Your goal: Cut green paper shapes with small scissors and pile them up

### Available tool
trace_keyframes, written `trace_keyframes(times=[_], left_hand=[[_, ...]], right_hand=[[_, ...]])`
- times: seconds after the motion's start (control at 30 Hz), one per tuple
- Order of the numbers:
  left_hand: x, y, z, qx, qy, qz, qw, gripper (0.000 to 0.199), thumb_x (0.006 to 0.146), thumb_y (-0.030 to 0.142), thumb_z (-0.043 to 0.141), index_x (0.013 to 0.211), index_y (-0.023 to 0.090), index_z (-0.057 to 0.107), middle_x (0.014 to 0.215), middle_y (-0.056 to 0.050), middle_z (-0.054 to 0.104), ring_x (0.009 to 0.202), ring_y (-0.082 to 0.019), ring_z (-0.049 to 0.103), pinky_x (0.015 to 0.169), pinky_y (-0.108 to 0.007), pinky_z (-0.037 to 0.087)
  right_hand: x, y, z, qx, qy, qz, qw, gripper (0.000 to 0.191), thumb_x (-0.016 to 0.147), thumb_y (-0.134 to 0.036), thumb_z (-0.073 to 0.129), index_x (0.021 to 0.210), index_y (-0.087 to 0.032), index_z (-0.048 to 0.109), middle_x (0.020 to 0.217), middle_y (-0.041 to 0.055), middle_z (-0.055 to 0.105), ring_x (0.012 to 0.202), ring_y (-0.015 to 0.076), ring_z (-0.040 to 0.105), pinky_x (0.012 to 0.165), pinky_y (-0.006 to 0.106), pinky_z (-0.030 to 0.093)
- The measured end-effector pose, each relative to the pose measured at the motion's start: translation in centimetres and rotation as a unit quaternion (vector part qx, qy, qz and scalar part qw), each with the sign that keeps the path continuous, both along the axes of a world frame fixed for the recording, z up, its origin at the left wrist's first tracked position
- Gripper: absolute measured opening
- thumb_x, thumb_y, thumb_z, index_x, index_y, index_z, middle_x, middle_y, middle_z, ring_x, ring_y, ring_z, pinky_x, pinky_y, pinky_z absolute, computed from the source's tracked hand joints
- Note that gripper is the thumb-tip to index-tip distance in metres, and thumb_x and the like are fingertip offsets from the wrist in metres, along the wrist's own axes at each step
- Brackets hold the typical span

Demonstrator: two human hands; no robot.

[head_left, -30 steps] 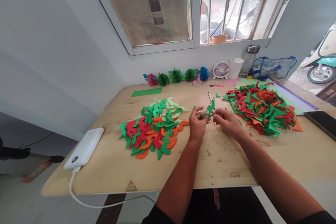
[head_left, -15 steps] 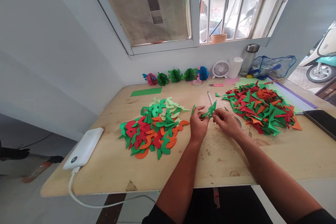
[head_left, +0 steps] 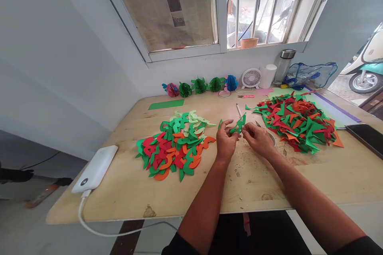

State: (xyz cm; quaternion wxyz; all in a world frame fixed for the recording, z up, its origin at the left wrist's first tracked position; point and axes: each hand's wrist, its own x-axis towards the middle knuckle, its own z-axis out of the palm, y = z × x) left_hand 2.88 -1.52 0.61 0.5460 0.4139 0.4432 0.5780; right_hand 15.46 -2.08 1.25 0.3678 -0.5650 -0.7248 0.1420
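Head camera, and at my feed's left a white, rounded-rectangular plastic power bank point(head_left: 95, 168) lies on the pale wooden tabletop point(head_left: 119, 199). Next I see a loose heap of curved green, red and orange paper cutouts point(head_left: 172, 155). Beside it, my left hand point(head_left: 226, 142) grasps a pointed green paper piece point(head_left: 239, 124) above the tabletop, between both hands; my right hand point(head_left: 257, 139) pinches its right end. Further right sits a pile of jagged red, green and orange paper scraps point(head_left: 299, 123), then a flat black rectangular phone point(head_left: 366, 137).
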Motion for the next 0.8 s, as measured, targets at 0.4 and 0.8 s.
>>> trace_keyframes(times=[0.4,0.8], left_hand=[[-0.1,0.1,-1.0,0.029,0.042,0.014,0.999,0.045,0.062,0.004,0.059,0.105,0.016,0.057,0.088,-0.006,0.067,0.073,-0.013,0.066,0.058,-0.020,0.052],[0.0,0.1,-0.9,0.026,0.036,0.012,0.999,0.045,0.060,0.004,0.059,0.104,0.017,0.059,0.083,-0.004,0.068,0.072,-0.014,0.066,0.057,-0.020,0.052]], right_hand=[[0.0,0.0,-0.9,0.045,-0.088,-0.039,0.994,0.017,0.082,-0.029,0.046,0.068,-0.022,0.051,0.060,0.0013,0.059,0.053,0.0150,0.051,0.051,0.025,0.024],[0.2,0.2,-1.2,0.065,-0.117,-0.035,0.990,0.018,0.084,-0.029,0.045,0.068,-0.022,0.050,0.062,0.0026,0.061,0.054,0.0151,0.051,0.051,0.025,0.024]])
